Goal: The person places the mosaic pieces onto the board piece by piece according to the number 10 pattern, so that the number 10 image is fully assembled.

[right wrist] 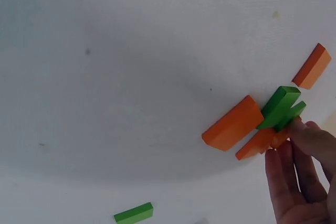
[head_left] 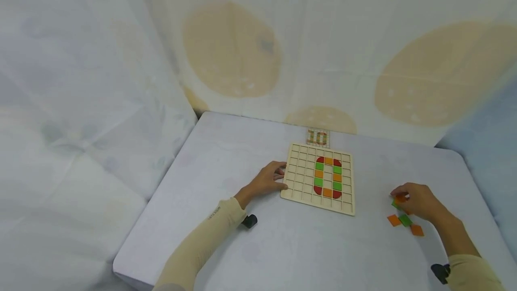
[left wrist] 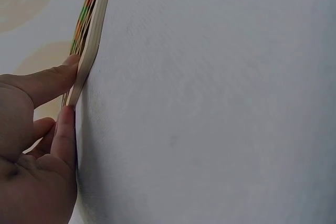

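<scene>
My left hand [head_left: 266,179] grips the left edge of a light wooden grid board [head_left: 298,174], its thumb on the top face and a finger at the side. On the board, red corner tiles [head_left: 337,195], orange and green square tiles form an upright closed ring. Off to the right, my right hand [head_left: 420,200] reaches into a small group of loose tiles. Thumb and fingertips pinch an orange tile [right wrist: 281,137], partly hidden by them. Close around it lie a green tile [right wrist: 279,106], a large-looking orange tile [right wrist: 233,123] and several others.
A small pattern card [head_left: 317,137] lies behind the board's far edge and shows a similar coloured grid. A lone green tile [right wrist: 134,213] sits apart from the group. Black wrist devices [head_left: 249,221] show at both sleeves. Patterned cloth walls [head_left: 323,57] stand behind the white table [head_left: 226,156].
</scene>
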A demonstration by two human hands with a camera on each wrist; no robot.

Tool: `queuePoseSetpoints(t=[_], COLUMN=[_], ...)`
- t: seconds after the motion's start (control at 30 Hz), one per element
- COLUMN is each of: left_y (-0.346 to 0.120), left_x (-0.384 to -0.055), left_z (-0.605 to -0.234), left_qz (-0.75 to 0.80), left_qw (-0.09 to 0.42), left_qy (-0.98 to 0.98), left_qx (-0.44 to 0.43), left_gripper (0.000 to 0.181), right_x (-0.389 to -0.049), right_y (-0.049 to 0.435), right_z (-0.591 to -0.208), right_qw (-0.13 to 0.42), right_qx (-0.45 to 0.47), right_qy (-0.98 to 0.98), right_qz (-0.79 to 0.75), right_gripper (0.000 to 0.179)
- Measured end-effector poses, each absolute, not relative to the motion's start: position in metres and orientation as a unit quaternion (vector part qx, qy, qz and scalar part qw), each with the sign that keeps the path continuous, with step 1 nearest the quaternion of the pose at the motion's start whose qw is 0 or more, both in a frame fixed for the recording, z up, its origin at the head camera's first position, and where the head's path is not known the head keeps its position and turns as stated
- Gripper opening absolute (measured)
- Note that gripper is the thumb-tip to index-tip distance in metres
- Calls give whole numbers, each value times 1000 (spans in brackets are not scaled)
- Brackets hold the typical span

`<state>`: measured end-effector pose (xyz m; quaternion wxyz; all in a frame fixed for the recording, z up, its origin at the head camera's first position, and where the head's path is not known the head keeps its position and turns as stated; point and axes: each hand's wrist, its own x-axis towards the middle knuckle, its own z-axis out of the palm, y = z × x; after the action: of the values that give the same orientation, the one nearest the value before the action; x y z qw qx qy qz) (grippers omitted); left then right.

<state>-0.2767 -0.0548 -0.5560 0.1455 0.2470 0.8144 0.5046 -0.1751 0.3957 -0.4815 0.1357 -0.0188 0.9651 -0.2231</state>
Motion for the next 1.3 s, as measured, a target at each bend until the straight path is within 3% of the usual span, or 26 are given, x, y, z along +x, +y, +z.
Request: queuePoseSetpoints(t=[0.6,0.83,1.3], left_y=[-56,-61,-48], left_x=[-275,-275,-271], left_z=[-557,-555,-550], left_qz=[490,488,494], left_qw=[135,137,130], left_qy=[825,830,833], left_qx=[247,231,212], left_gripper=[81,81,81], right_x=[-183,-218,-303], right_y=[398,371,261], right_z=[-487,-485,-481], right_qw=[101,98,77], right_qx=[-42,-75,-161], right_qy=[976,972,955], right_qz=[-186,-199,-238], right_gripper=[27,29,29])
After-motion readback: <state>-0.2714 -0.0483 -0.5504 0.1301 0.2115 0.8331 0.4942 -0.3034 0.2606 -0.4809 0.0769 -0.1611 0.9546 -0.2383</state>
